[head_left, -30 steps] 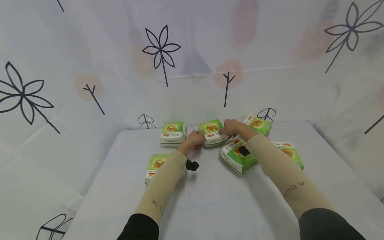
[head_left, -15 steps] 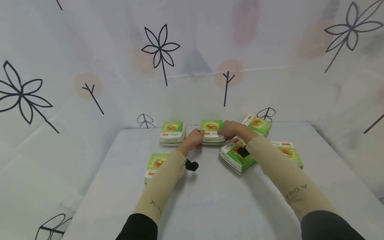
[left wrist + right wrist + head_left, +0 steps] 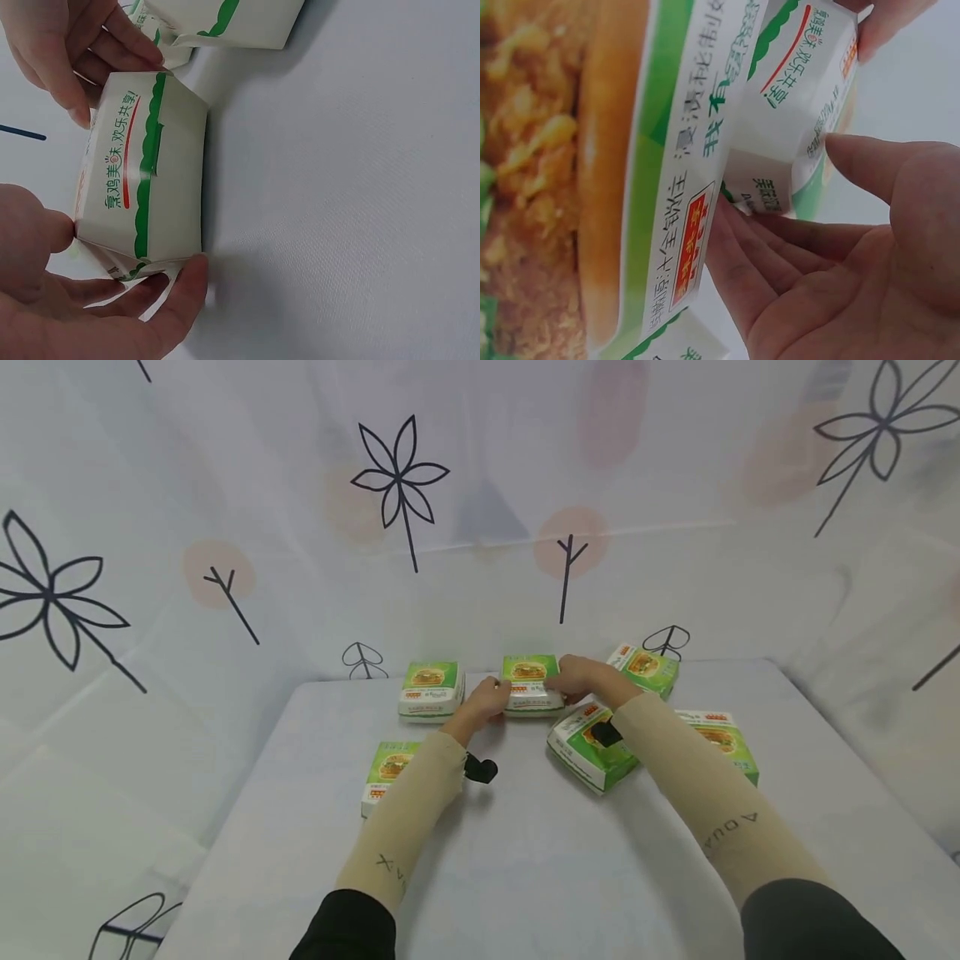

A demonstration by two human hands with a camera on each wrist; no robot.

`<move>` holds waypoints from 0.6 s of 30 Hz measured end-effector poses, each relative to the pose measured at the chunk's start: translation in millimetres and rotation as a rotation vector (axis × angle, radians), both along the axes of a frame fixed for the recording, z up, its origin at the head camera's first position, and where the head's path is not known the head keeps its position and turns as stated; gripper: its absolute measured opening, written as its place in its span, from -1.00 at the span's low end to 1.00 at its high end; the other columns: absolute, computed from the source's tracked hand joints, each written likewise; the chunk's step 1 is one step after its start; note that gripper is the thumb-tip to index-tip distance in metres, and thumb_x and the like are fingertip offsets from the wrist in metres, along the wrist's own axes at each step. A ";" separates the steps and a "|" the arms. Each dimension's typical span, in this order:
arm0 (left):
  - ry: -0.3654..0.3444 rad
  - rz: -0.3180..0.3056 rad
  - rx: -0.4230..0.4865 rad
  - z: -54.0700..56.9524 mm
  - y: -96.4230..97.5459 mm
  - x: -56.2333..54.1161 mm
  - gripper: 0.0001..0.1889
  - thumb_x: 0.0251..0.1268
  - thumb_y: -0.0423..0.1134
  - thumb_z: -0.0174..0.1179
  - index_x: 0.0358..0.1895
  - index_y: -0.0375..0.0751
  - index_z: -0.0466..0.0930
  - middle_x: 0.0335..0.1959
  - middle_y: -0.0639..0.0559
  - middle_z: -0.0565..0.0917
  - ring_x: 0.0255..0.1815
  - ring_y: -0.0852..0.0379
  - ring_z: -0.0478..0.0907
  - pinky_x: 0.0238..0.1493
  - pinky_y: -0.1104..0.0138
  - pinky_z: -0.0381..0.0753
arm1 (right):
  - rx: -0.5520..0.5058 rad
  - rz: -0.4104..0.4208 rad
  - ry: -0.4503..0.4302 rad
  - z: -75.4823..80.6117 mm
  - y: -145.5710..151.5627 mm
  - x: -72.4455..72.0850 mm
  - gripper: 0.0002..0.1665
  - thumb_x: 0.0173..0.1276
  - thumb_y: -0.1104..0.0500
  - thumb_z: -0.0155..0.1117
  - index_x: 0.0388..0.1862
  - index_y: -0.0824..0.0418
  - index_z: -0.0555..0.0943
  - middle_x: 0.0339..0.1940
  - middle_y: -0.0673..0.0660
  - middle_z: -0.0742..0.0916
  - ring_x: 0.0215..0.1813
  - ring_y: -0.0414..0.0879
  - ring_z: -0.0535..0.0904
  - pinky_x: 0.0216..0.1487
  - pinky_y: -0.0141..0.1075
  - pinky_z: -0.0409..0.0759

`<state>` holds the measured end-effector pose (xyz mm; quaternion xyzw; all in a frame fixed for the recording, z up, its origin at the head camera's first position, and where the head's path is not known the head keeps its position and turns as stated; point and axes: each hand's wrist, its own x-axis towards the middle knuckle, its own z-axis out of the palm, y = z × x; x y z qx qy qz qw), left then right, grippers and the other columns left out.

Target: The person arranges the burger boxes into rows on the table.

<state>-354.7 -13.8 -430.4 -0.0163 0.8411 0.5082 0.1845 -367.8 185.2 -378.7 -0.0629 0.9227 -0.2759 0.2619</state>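
A green and white burger box (image 3: 529,697) with a burger picture on its lid stands at the back middle of the table, between my two hands. My left hand (image 3: 486,700) grips its left side; in the left wrist view the thumb lies at the lid edge of the burger box (image 3: 176,187) and the fingers reach along the side. From the right, my right hand (image 3: 588,681) holds it with the thumb on the lid edge. In the right wrist view the fingers of my right hand (image 3: 840,277) are partly hidden behind a nearer burger box (image 3: 607,150).
Similar burger boxes surround it: one at back left (image 3: 431,695), a front-left box (image 3: 390,770) partly behind my left sleeve, a tilted box (image 3: 585,752) below my right wrist, a back-right box (image 3: 648,670), and a far-right box (image 3: 723,737). A patterned cloth (image 3: 480,585) hangs behind the table.
The held burger box has turned from a skewed angle to nearly square with the table's back edge. Both hands have stayed on its sides; the other boxes have not moved.
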 end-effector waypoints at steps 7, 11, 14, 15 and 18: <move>-0.014 -0.008 -0.048 5.4 -5.6 1.8 -0.27 0.68 0.08 -0.16 0.65 -0.31 -0.07 0.57 -0.23 0.23 0.29 -0.10 0.48 0.22 0.11 0.61 | 0.079 0.038 0.027 10.9 5.9 11.7 -0.28 0.65 -0.02 -0.02 0.39 0.61 0.23 0.28 0.51 0.50 0.05 0.18 0.67 0.06 -0.14 0.69; -0.010 -0.039 -0.079 21.6 -11.0 10.9 -0.19 0.67 0.08 -0.12 0.65 -0.34 -0.23 0.62 -0.27 0.10 0.33 -0.19 0.47 0.23 0.06 0.61 | 0.143 0.108 0.132 24.0 12.7 26.2 -0.39 0.65 -0.03 -0.02 0.17 0.57 0.44 0.03 0.44 0.64 -0.11 0.14 0.65 -0.03 -0.09 0.66; 0.005 -0.090 -0.148 33.1 -13.1 19.0 -0.16 0.66 0.11 -0.10 0.65 -0.36 -0.25 0.64 -0.28 0.07 0.41 -0.20 0.40 0.26 0.04 0.60 | 0.181 0.167 0.233 34.2 20.0 39.5 -0.41 0.66 -0.01 -0.01 0.15 0.57 0.51 0.05 0.46 0.65 0.01 0.23 0.63 0.06 0.02 0.62; 0.011 -0.114 -0.177 36.2 -13.4 21.9 -0.14 0.65 0.13 -0.10 0.65 -0.36 -0.25 0.64 -0.28 0.05 0.43 -0.20 0.39 0.27 0.04 0.59 | 0.190 0.186 0.259 37.1 22.9 44.0 -0.39 0.66 0.00 -0.02 0.19 0.59 0.50 0.10 0.49 0.63 0.08 0.29 0.61 0.11 0.06 0.61; 0.034 -0.185 -0.255 43.9 -13.9 32.1 -0.12 0.64 0.16 -0.10 0.65 -0.37 -0.25 0.66 -0.28 0.00 0.47 -0.19 0.34 0.36 0.03 0.51 | 0.184 0.215 0.306 44.4 31.4 58.7 -0.34 0.65 0.02 0.01 0.33 0.63 0.39 0.29 0.57 0.53 0.30 0.42 0.49 0.27 0.18 0.52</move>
